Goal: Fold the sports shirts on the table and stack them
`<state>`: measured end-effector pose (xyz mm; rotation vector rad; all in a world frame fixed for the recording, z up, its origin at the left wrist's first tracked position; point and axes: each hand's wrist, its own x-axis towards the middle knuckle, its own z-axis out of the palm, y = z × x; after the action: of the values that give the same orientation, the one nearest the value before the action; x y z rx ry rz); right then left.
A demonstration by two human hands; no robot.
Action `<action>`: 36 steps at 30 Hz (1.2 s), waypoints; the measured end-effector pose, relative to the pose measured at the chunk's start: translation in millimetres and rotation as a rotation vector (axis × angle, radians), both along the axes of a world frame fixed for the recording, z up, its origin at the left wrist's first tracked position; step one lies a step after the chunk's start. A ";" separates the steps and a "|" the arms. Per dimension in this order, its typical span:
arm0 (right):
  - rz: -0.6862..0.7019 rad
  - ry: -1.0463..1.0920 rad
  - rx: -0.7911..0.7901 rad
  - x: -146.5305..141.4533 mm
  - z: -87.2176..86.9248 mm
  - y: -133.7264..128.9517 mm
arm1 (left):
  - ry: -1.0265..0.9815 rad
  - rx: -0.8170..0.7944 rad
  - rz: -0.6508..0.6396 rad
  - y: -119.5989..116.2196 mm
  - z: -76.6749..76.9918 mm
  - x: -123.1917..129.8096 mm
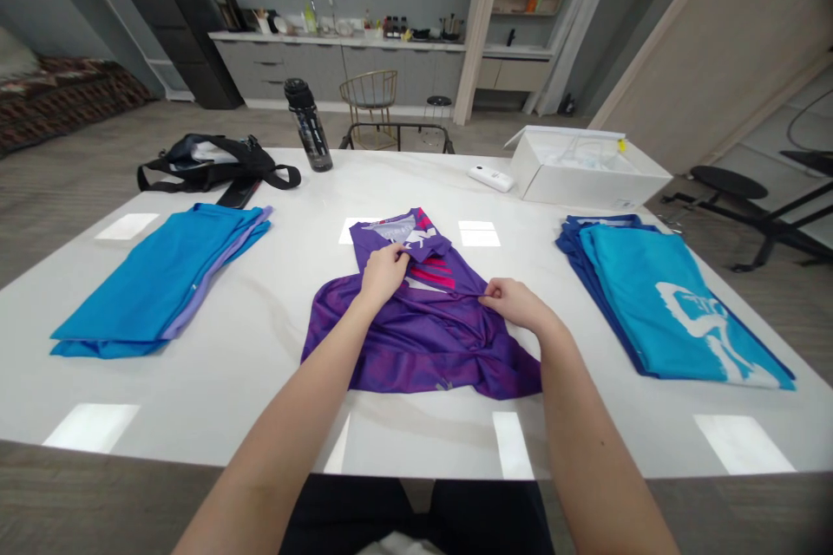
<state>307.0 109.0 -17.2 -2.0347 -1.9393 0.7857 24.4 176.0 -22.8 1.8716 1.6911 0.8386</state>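
Observation:
A purple jersey (416,338) with red stripes and white print lies partly folded and wrinkled on the white table (260,399) in front of me. My left hand (385,273) pinches the cloth near its upper printed part. At the jersey's right edge, my right hand (517,303) has its fingertips closed on the fabric. Left of it rests a folded stack of blue and lilac garments (156,277). To the right is another folded stack of blue clothes (677,303), the top one bright blue with a white print.
Toward the back left are a black bag (221,158), a dark phone (238,193) and an upright dark bottle (308,126). A white box (579,169) and a small white device (491,179) stand at the back right. A chair (396,134) is beyond the far edge.

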 end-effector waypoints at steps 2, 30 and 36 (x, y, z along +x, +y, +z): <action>0.076 0.072 0.069 -0.7 -0.6 0.9 | -0.261 0.001 0.019 3.9 1.7 -11.4; 0.119 -0.149 0.281 -115.7 -0.2 48.8 | 0.315 0.118 0.069 4.3 -22.8 -64.3; 0.113 -0.024 0.263 -93.4 -2.3 84.2 | 0.249 0.131 0.043 12.5 -35.1 -78.0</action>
<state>213.7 193.2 -19.5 -1.8024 -2.0623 0.4984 -53.6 188.6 -58.0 2.1083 1.8701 0.7755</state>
